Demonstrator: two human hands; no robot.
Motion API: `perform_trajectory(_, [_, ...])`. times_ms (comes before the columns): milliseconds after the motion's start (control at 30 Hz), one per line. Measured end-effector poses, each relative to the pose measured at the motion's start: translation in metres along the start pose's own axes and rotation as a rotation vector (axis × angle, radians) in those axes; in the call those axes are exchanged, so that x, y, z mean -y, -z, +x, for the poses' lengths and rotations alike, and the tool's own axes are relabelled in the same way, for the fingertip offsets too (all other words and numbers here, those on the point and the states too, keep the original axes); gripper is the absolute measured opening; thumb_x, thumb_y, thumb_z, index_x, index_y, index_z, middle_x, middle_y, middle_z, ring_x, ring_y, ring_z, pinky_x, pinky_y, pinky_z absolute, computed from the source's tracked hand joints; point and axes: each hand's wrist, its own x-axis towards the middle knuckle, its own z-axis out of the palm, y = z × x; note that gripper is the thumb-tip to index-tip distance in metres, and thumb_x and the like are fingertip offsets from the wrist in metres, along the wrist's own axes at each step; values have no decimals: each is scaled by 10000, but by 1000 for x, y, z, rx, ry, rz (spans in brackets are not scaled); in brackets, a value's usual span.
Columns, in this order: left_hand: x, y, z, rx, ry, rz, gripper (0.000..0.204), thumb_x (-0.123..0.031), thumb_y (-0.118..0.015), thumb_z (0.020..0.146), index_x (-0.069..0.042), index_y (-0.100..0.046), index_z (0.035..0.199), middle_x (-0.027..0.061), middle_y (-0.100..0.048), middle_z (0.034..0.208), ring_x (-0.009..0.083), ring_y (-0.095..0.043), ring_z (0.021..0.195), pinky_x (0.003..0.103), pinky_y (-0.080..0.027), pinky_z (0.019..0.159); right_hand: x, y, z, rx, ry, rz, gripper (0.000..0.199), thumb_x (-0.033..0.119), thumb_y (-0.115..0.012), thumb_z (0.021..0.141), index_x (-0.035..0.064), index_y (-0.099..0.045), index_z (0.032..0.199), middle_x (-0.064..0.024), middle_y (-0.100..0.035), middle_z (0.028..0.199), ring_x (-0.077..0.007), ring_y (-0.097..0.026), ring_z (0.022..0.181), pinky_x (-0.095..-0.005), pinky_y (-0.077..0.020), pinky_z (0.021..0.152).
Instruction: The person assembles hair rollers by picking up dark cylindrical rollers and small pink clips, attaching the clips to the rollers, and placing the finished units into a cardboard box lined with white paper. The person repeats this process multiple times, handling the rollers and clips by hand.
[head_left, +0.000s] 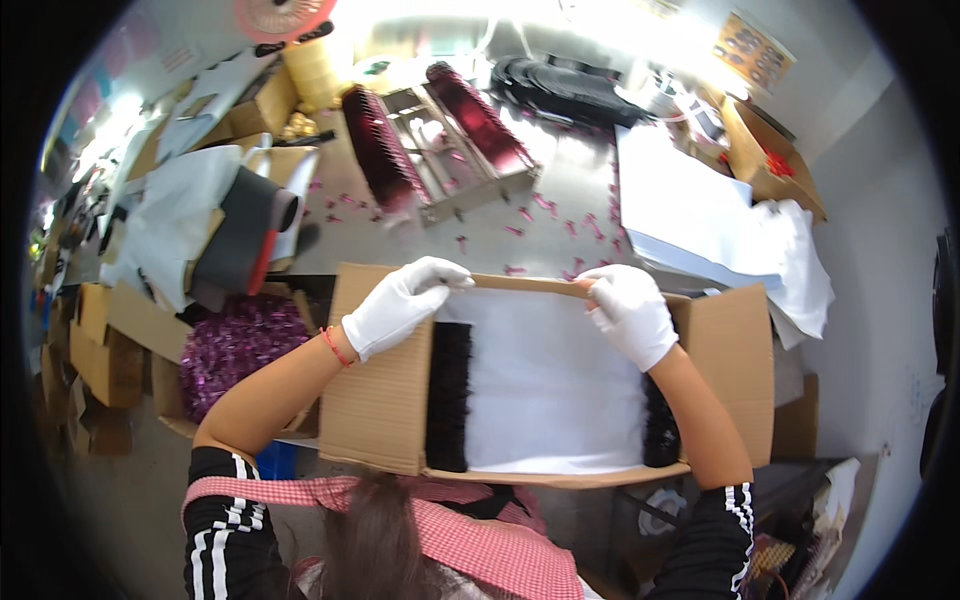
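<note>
An open cardboard box [372, 375] lies in front of me, its side flaps folded outward. Inside, a white sheet [555, 390] covers the middle, with black fringed material [449, 395] showing along both sides of it. My left hand [405, 303], in a white glove, is closed in a pinch at the sheet's far left corner, by the box's far edge. At the far right corner my right hand [630, 315], also gloved in white, pinches the sheet between thumb and fingers. Bare fingertips show on the right glove; the exact grip is partly hidden.
Beyond the box, a metal frame with dark pink fringed rolls [480, 125] stands on a steel table [400, 235] strewn with pink scraps. White sheets [690, 205] are stacked at right. Purple tinsel [240, 345] fills a carton at left. Black material [560, 85] lies at the back.
</note>
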Motion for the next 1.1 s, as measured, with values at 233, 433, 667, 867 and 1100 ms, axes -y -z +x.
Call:
perform_trajectory(233, [23, 96, -21, -399, -40, 189, 347, -22, -533, 949, -17, -499, 1294, 100, -585, 1267, 169, -556, 1195, 313, -438, 1032, 29, -106, 129, -194, 16, 36, 380, 140, -760, 736, 40, -650, 1086, -130, -653, 1107, -306, -619, 1041, -415, -494, 901])
perform_trajectory(433, [26, 116, 10, -543, -46, 203, 504, -109, -536, 995, -1, -340, 1447, 165, -436, 1458, 237, -427, 1367, 354, -338, 1134, 3, -147, 199, 194, -29, -261, 320, 398, -734, 792, 85, -677, 825, -100, -690, 810, -291, -657, 811, -409, -479, 802])
perform_trajectory(667, [54, 112, 72, -890, -99, -28, 635, -403, -444, 1043, 23, -298, 1491, 181, -357, 1521, 252, -325, 1420, 356, -247, 1171, 37, -144, 201, 356, 103, -185, 493, 599, -644, 805, 120, -675, 694, -94, -645, 592, -289, -635, 599, -386, -458, 722])
perform_trajectory(867, [48, 100, 65, -804, -129, -445, 567, -333, -429, 1050, 1, -331, 1497, 103, -389, 1505, 190, -362, 1385, 339, -285, 1157, 83, -144, 198, 330, -366, 11, 653, 651, -679, 723, 43, -667, 960, -163, -708, 857, -374, -654, 736, -403, -493, 823])
perform_trajectory(1100, [41, 105, 81, -801, -185, -158, 678, -328, -467, 1025, 59, -210, 1519, 197, -255, 1578, 267, -236, 1464, 369, -193, 1196, 90, -151, 211, 454, -588, 102, 564, 558, -679, 720, 97, -665, 1044, -160, -725, 955, -346, -702, 885, -404, -551, 798])
